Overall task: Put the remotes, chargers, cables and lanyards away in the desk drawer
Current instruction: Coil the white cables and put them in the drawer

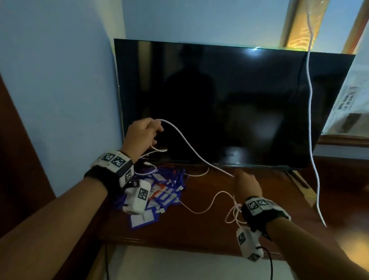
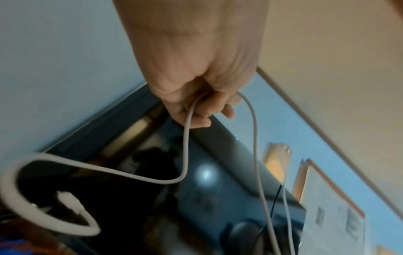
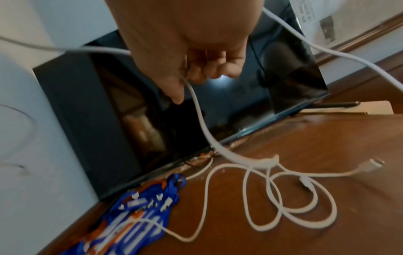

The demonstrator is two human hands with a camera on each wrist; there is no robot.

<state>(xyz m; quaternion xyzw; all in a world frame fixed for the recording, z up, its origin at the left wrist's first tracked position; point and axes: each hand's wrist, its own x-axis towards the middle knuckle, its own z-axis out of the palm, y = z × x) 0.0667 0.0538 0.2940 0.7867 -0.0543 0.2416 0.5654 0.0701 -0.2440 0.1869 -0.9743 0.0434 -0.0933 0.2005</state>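
A white cable [image 1: 187,144] runs through the air between my two hands in front of the dark TV. My left hand [image 1: 144,133] is raised at the TV's lower left and grips the cable [image 2: 187,131] in curled fingers, with a loop and plug hanging below. My right hand [image 1: 246,181] is low over the desk and pinches the same cable [image 3: 200,117]. More white cable [image 3: 281,198] lies coiled on the wood under it. A pile of blue lanyards with badge holders [image 1: 161,194] lies at the desk's left; it shows in the right wrist view too [image 3: 139,212].
The black TV [image 1: 224,103] stands on the brown wooden desk [image 1: 196,226] against a blue wall. Another white cord [image 1: 311,116] hangs down across the TV's right side. A black wire [image 1: 269,270] drops off the desk's front edge.
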